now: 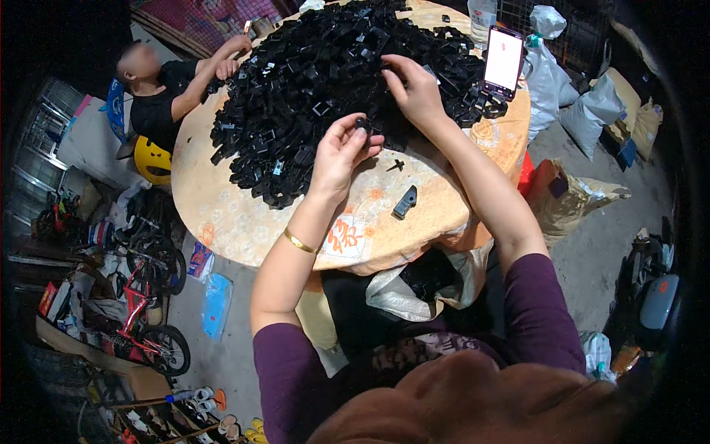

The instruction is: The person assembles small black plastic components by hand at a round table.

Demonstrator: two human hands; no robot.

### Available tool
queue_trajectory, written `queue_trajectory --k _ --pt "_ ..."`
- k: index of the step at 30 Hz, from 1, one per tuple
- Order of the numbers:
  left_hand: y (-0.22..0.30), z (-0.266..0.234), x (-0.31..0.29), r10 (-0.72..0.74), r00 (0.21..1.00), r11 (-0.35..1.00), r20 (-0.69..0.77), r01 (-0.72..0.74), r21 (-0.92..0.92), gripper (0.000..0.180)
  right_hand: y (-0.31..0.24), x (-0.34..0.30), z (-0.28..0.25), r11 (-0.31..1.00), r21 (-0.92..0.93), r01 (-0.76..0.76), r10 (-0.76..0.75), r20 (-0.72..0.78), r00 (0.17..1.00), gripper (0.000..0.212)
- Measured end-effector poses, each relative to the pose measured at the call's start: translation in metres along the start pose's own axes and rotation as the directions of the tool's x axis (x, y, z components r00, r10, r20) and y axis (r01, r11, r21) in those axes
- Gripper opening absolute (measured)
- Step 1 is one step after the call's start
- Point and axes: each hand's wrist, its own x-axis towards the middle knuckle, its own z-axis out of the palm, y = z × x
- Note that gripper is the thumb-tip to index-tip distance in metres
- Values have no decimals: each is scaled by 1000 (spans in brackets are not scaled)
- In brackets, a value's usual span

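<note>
A big heap of small black plastic parts (296, 89) covers much of the round table. My left hand (336, 159), wearing a gold bangle, is at the heap's near edge. Its thumb and fingers pinch a small black plastic part (361, 123). Farther right, my right hand (420, 96) is over the heap, thumb and index finger apart, with nothing visible between them; its other fingers are partly hidden. On the cloth in front of me lie a small black cross-shaped piece (397, 166) and a longer black plastic piece (404, 202).
A lit phone (503, 63) stands upright at the table's right. Another person (159, 92) sits at the far left, hands by the heap. The patterned tablecloth (222, 226) hangs over the near edge, above an opened woven sack (403, 296). White sacks (543, 85) stand right; a red bicycle (137, 311) is left.
</note>
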Motion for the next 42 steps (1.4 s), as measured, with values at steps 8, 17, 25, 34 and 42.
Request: queue_trajectory --k 8,17,25,34,42 --pt "-5 -24 13 141 988 944 -65 -154 -290 26 -44 -19 -4 669 510 -541 249 532 809 31" --pt "-4 -31 19 182 982 932 -38 -185 -313 29 -35 -20 -13 914 315 -255 54 529 847 32" --pt "2 -27 13 109 994 973 -7 -108 -204 28 -37 -17 -10 929 255 268 -343 321 883 34" --pt "1 -23 10 165 982 980 -88 -173 -102 28 -40 -23 -9 860 508 -47 -178 386 905 23" --pt "3 -18 6 257 957 964 -137 -245 99 30 -44 -31 -1 670 621 -407 157 417 895 31"
